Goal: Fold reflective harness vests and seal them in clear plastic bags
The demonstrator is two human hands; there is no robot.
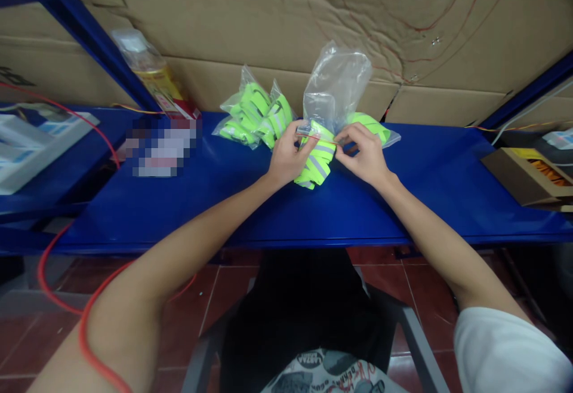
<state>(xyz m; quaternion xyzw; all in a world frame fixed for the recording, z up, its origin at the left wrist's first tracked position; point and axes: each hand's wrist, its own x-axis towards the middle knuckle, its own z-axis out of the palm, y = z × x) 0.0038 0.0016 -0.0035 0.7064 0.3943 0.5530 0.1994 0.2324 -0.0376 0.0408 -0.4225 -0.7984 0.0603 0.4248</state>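
Observation:
Between my hands is a clear zip bag [316, 163] filled with folded neon yellow-green straps that carry grey reflective stripes. A red line runs across the bag's mouth. My left hand [289, 153] grips the left side of that mouth, thumb along the red line. At the line's right end, my right hand [362, 151] pinches the edge between thumb and fingers. Behind it stands a stack of clear plastic bags [335, 85]. Close to the right hand lies another packed bag of neon straps [369, 127], partly hidden. More filled bags [255, 112] lie left of the held one.
The blue table [215, 202] meets a cardboard wall [250, 17]. A bottle [150, 70] leans at the back left beside a blurred-out patch. An open cardboard box [523, 175] sits at the right, a white tray [45, 148] at the left. A red hose [87, 321] loops by my left arm.

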